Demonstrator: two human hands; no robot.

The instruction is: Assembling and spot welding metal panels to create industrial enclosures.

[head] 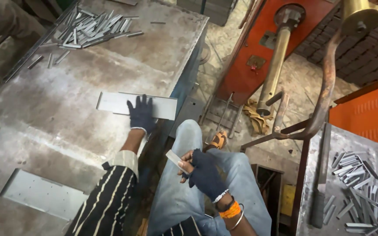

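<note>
The person is sitting beside a worn steel workbench (66, 126), and the step in hand looks like taking up the next blank. The left hand (141, 114), in a dark glove, is lying flat with fingers spread on a long rectangular metal sheet (114, 103) that is resting near the bench's right edge, one end just overhanging it. The right hand (204, 172), also gloved, is hovering off the bench over the person's denim-clad knee and is pinching a small flat metal strip (174, 159) between thumb and fingers; whether the strip is a cut piece or a gauge is hard to tell at this size.

Getting the sheet up would call for sliding it past the bench edge so that fingers can curl under it, since it is thin and lying flush.

The bench top is dull, scratched and stained. At its far end a loose heap of short bright strips (90, 29) is lying, and at its near end a second, pale sheet (44, 194) with small holes. Right of the bench, an orange-red press (263, 48) with a brass-coloured shaft is standing on a brick floor.
</note>
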